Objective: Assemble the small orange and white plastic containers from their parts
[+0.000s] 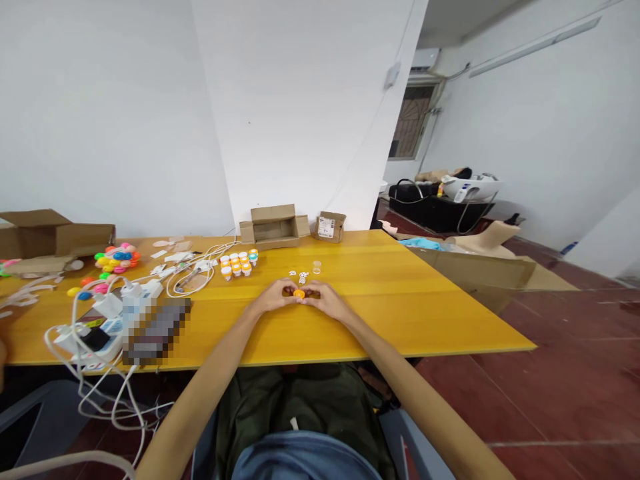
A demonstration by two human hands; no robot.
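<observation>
My left hand (275, 296) and my right hand (326, 299) meet near the middle of the yellow table (410, 293). Between their fingertips is a small round orange cap (299, 293), gripped from both sides; whether anything is attached beneath it I cannot tell. Just beyond the fingers lie several small white pieces with dark marks (303, 277). A small clear cup (317, 267) stands behind my right hand. To the left, several small white containers with orange tops (237, 267) are grouped in rows, one top being teal.
An open cardboard box (275, 230) and a smaller carton (331, 227) stand at the wall. Leftward are a white power strip (133, 313) with tangled cables, a blurred dark object (157, 330), colourful balls (119, 258) and another cardboard box (85, 239). The table's right edge slants toward me.
</observation>
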